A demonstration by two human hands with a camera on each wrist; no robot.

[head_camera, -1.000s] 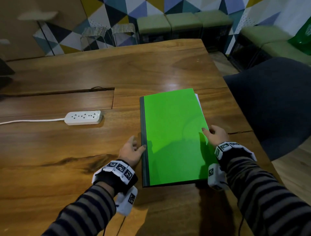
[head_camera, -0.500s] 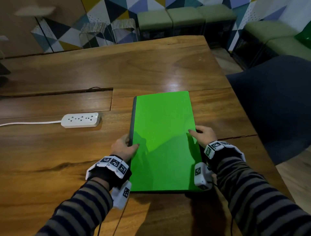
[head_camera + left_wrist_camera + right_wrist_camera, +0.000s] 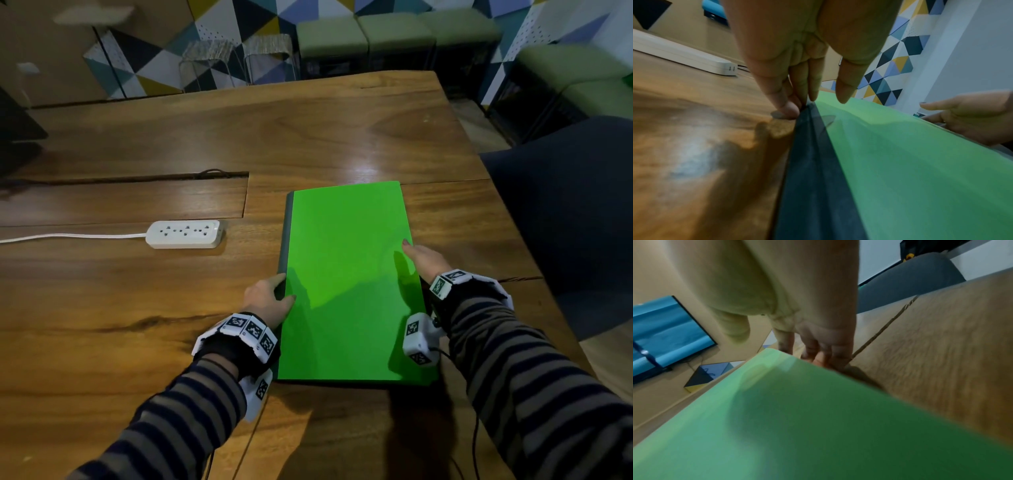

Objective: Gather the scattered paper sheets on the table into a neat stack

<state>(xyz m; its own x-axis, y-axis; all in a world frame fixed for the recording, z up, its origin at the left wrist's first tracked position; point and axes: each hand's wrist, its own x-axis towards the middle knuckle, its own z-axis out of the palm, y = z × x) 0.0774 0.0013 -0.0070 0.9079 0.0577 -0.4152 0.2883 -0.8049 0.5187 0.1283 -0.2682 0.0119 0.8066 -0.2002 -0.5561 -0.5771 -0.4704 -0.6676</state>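
Observation:
A stack of paper sheets with a bright green sheet (image 3: pixel 346 274) on top lies on the wooden table (image 3: pixel 308 137) in front of me. A dark grey sheet (image 3: pixel 286 233) shows as a narrow strip along its left side. My left hand (image 3: pixel 270 298) is at the stack's left edge, its straight fingers (image 3: pixel 789 110) touching the table and the dark sheet (image 3: pixel 813 162), thumb just above the green sheet (image 3: pixel 910 170). My right hand (image 3: pixel 424 258) lies against the right edge, fingers (image 3: pixel 828 353) straight down beside the green sheet (image 3: pixel 797 418).
A white power strip (image 3: pixel 185 233) with its cable lies to the left of the stack. Behind it a long cable slot (image 3: pixel 137 178) runs across the table. A dark blue chair (image 3: pixel 565 222) stands close to the table's right edge. Green stools (image 3: pixel 394 31) stand beyond the far end.
Both hands have pushed the stack's sides together. The white sheet edge that stuck out on the right one second ago is gone, and the stack sits straighter.

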